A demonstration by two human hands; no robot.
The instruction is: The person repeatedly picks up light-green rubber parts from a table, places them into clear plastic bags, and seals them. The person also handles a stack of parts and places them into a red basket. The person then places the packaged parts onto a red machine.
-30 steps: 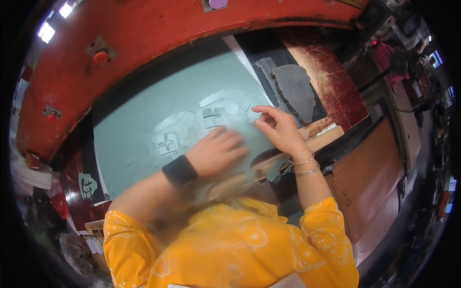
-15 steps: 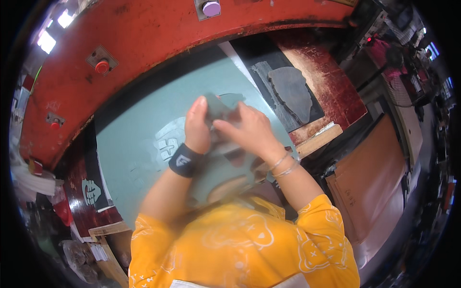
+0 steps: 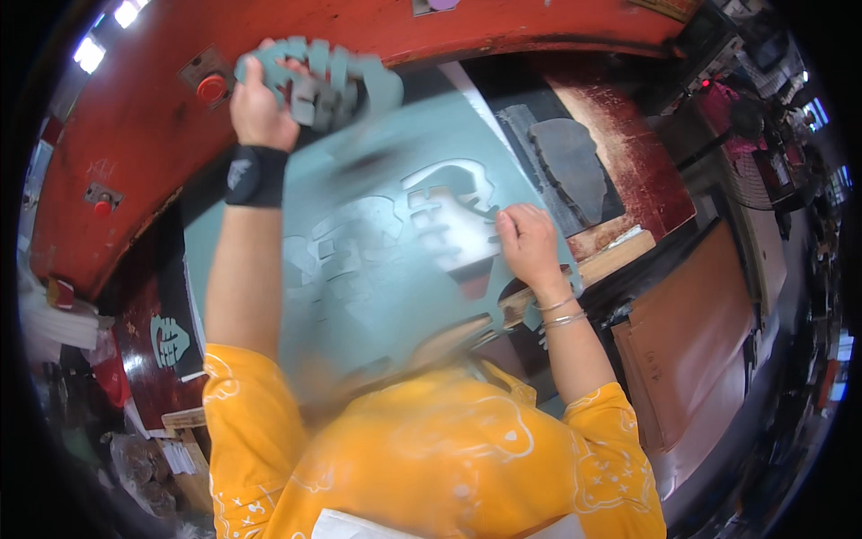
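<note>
My left hand (image 3: 262,110) is raised at the far left, closed on a stack of grey-green cut pieces (image 3: 319,85) with strap-like tabs. The stack is blurred, so I cannot tell how many there are. Below it lies a pale green sheet (image 3: 449,126) with several tabbed outlines cut in it. One cut-out opening (image 3: 453,225) shows white underneath. Beside that opening, my right hand (image 3: 532,242) has its fingers curled down at the sheet; whatever they pinch is hidden.
A red machine beam (image 3: 359,27) with a red push button (image 3: 211,87) spans the far side. Dark grey scraps (image 3: 570,166) lie on a black board at right. A loose tabbed piece (image 3: 168,340) is at left. Brown sheets (image 3: 687,332) lean at right.
My hands have separated. The left has swung up and left with the cut pieces, while the right has moved right and down to the sheet. The cut-out opening between them is now uncovered.
</note>
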